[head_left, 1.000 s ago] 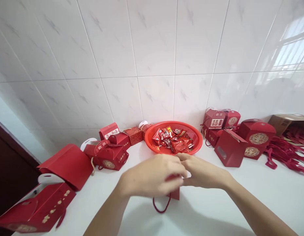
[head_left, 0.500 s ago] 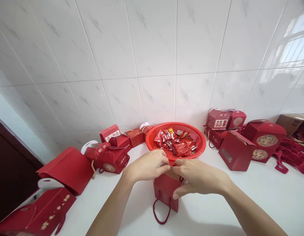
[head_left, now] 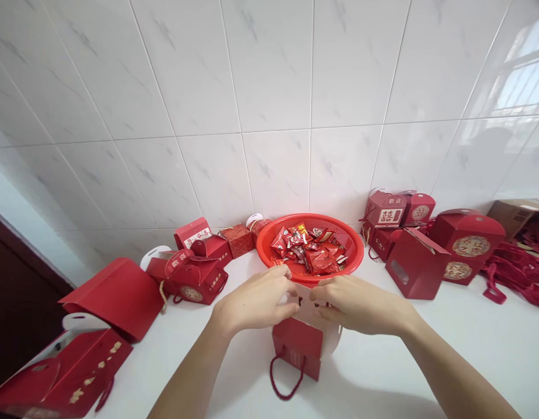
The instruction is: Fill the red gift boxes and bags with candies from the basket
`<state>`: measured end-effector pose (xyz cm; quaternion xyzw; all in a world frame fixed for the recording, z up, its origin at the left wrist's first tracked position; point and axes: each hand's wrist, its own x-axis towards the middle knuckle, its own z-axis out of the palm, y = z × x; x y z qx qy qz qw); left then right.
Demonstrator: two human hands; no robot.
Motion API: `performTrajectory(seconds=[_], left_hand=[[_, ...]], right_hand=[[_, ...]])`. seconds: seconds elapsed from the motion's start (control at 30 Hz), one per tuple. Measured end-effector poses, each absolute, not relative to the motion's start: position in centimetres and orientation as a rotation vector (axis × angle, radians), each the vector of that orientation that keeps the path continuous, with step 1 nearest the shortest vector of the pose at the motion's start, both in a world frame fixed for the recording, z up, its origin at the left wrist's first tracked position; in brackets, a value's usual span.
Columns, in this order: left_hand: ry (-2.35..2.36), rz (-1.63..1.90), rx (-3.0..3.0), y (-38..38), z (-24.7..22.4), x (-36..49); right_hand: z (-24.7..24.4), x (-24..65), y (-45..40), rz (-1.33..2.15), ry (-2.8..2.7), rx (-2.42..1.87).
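A small red paper gift box (head_left: 297,343) stands on the table in front of me, its dark red cord handle (head_left: 288,396) drooping from the near panel. The white inner side of its far panel shows between my hands, with small dark spots where the other cord seems to pass through. My left hand (head_left: 258,297) pinches the left side of this panel. On the right side of the same panel, my right hand (head_left: 365,305) grips with thumb and fingers. Just behind the box is a red plastic basket (head_left: 354,256) holding wrapped sweets (head_left: 315,253).
Several red gift boxes (head_left: 121,297) line the left side of the white table (head_left: 247,361). More red boxes (head_left: 420,265) are stacked at the right, near a heap of dark red ribbon-like pieces (head_left: 517,270) and a cardboard box (head_left: 509,215). A tiled wall (head_left: 278,169) rises behind.
My right thumb has moved up from the box's near panel to the far panel. More of the white inner side shows now, and the box's sides have spread apart.
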<state>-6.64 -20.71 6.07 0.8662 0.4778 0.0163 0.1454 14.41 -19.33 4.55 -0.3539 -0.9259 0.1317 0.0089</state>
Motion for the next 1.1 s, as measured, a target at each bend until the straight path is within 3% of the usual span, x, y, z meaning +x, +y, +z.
performTrajectory(seconds=[0.53,0.87,1.1], left_hand=[[1.218,-0.310,2.378,-21.0,5.3,-6.7],[1.246,-0.346,2.353,-20.8,4.7,-6.0],[1.265,-0.328,2.347,-20.5,4.2,-6.0]], right_hand=[[4.6,15.0,-19.0,0.437,-2.875,-1.646],[3.6,15.6,-18.3,0.493,-2.910,-1.594],[3.1,15.6,-17.2,0.880,-2.861,-1.754]])
